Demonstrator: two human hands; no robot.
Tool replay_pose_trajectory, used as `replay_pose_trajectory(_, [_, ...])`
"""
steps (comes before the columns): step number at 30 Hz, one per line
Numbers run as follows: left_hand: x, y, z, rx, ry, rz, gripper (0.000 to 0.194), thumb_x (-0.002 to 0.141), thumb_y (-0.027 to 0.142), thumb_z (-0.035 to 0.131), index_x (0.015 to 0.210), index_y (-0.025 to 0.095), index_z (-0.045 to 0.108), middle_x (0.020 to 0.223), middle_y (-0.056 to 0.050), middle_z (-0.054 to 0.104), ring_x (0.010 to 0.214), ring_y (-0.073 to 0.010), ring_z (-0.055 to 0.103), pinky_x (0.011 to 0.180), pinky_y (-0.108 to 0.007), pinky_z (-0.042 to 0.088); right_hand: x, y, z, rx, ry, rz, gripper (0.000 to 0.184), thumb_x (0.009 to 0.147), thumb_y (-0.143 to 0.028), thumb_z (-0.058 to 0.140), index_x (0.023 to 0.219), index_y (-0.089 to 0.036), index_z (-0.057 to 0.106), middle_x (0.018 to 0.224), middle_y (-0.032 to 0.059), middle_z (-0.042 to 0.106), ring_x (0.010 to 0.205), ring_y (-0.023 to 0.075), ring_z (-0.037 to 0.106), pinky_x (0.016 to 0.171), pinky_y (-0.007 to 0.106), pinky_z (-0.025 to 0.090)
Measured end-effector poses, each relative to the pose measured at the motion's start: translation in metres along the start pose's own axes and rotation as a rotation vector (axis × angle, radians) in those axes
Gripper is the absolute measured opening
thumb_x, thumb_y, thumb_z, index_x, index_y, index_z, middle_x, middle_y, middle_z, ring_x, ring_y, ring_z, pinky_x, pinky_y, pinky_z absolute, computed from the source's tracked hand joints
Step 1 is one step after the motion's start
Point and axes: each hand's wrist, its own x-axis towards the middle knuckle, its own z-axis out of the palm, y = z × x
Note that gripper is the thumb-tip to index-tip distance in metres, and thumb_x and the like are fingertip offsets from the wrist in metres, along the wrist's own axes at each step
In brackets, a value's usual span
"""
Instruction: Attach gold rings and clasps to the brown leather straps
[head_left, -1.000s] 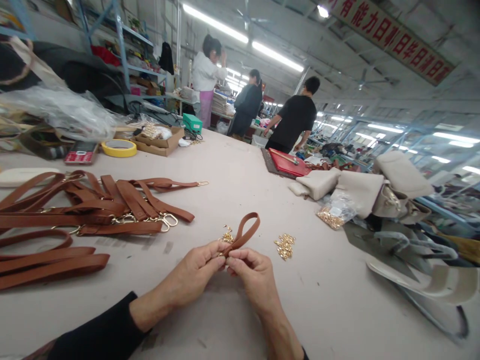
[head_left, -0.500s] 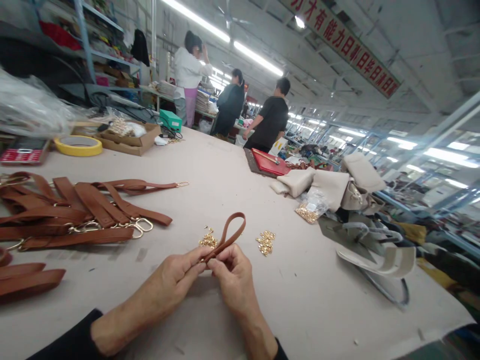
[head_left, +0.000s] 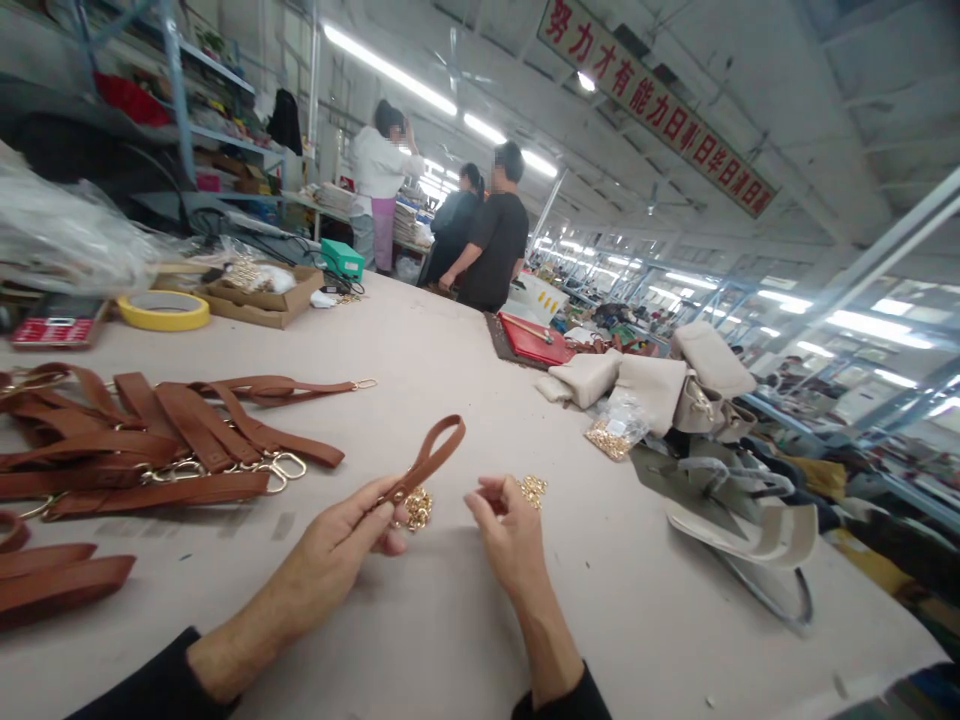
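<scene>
Brown strap, folded to a loop, in the left hand. Thumb and fingers pinch its near end; the loop stands free past the fingertips. Long axis slants from the pinch up and rightward, away from the wearer. A small gold stud shows on the strap beside the thumb.

Right hand apart from the strap, on its right and a little nearer the wearer. Fingers curled, thumb close by, a narrow gap; whether something tiny sits between them, cannot tell. The loop end leans toward this hand's side, but the left hand is the nearer, being on the strap itself.

Two heaps of gold fittings on the bench. Left heap just beyond the left fingertips, partly behind the strap. Right heap just behind the right hand, partly hidden by it; touching or not, unclear.

Farther left: a pile of brown straps with metal rings, some ends pointing right. Behind it, yellow tape and a cardboard box. Right: a plastic bag of gold pieces beside beige bags. At the far edge, a red folder; people stand beyond.
</scene>
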Motion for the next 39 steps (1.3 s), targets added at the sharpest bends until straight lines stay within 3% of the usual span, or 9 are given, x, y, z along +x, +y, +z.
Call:
replay_pose_trajectory(3, [0.003,0.003,-0.003,-0.17,0.063,-0.082,0.052,0.08,0.048,0.062,0.123,0.018,0.058,0.079,-0.002,0.063,0.063,-0.0151,0.058,0.061,-0.027,0.053,0.018,0.023,-0.028,-0.573,0.025,-0.112,0.022,0.086,-0.017,0.051,0.106,-0.017,0.059,0.094,0.0069,0.069,0.089,0.0205,0.063,0.081,0.034,0.047])
replay_pose_trajectory(5, [0.003,0.005,-0.003,-0.244,0.075,-0.128,0.055,0.078,0.052,0.063,0.118,0.015,0.062,0.076,-0.002,0.06,0.059,-0.0139,0.053,0.051,-0.024,0.048,0.025,0.034,-0.039,-0.814,-0.022,-0.153,0.027,0.085,-0.011,0.048,0.109,-0.017,0.059,0.097,0.0075,0.07,0.092,0.0218,0.062,0.082,0.034,0.046])
replay_pose_trajectory(8, [0.003,0.007,-0.003,-0.297,0.081,-0.142,0.05,0.078,0.052,0.062,0.11,0.015,0.067,0.077,-0.003,0.059,0.059,-0.0132,0.051,0.046,-0.022,0.043,0.03,0.043,-0.043,-0.913,-0.068,-0.174,0.027,0.084,-0.008,0.048,0.105,-0.018,0.062,0.093,0.0081,0.07,0.088,0.023,0.062,0.079,0.034,0.044])
replay_pose_trajectory(17, [0.001,0.017,0.001,-0.273,0.029,-0.2,0.033,0.066,0.031,0.073,0.095,0.015,0.073,0.062,0.001,0.06,0.055,-0.0104,0.049,0.054,-0.021,0.04,0.038,0.047,-0.039,-1.005,-0.149,-0.233,0.027,0.086,-0.009,0.049,0.103,-0.018,0.066,0.085,0.0109,0.071,0.083,0.0262,0.062,0.077,0.035,0.04])
replay_pose_trajectory(22, [0.002,0.014,0.004,-0.303,0.017,-0.188,0.025,0.063,0.031,0.075,0.078,0.014,0.066,0.066,0.001,0.063,0.061,-0.012,0.056,0.063,-0.024,0.049,0.044,0.053,-0.036,-0.949,-0.126,-0.233,0.027,0.085,-0.008,0.046,0.099,-0.016,0.067,0.086,0.0119,0.071,0.085,0.0278,0.062,0.077,0.037,0.042])
replay_pose_trajectory(26, [0.002,0.009,0.004,-0.292,0.017,-0.183,0.025,0.067,0.032,0.072,0.081,0.014,0.066,0.073,-0.001,0.066,0.065,-0.0131,0.059,0.066,-0.026,0.051,0.039,0.049,-0.032,-0.818,-0.1,-0.222,0.023,0.086,-0.012,0.045,0.095,-0.018,0.066,0.088,0.0068,0.072,0.084,0.0219,0.065,0.078,0.033,0.046])
replay_pose_trajectory(32, [0.002,0.002,0.003,-0.224,0.028,-0.111,0.024,0.074,0.036,0.066,0.084,0.014,0.063,0.067,0.0,0.062,0.061,-0.0135,0.058,0.064,-0.028,0.052,0.001,0.003,-0.004,-0.069,-0.08,-0.203,0.01,0.084,-0.029,0.06,0.082,-0.021,0.064,0.078,0.0024,0.07,0.075,0.0182,0.065,0.07,0.029,0.051])
replay_pose_trajectory(36, [-0.001,0.007,0.003,-0.05,0.083,-0.015,0.016,0.079,0.03,0.057,0.081,0.015,0.061,0.061,0.002,0.059,0.059,-0.0125,0.055,0.06,-0.023,0.045,-0.022,-0.029,0.021,0.093,-0.131,-0.354,0.003,0.084,-0.02,0.061,0.083,-0.021,0.064,0.08,0.0015,0.07,0.076,0.0161,0.065,0.07,0.026,0.052])
replay_pose_trajectory(39, [-0.004,0.009,0.004,0.027,0.109,0.016,0.014,0.081,0.028,0.054,0.08,0.016,0.061,0.06,0.003,0.057,0.059,-0.012,0.053,0.058,-0.022,0.041,-0.026,-0.041,0.034,0.114,-0.119,-0.469,0.012,0.084,-0.012,0.06,0.087,-0.023,0.064,0.085,0.0004,0.071,0.08,0.0145,0.067,0.075,0.025,0.052])
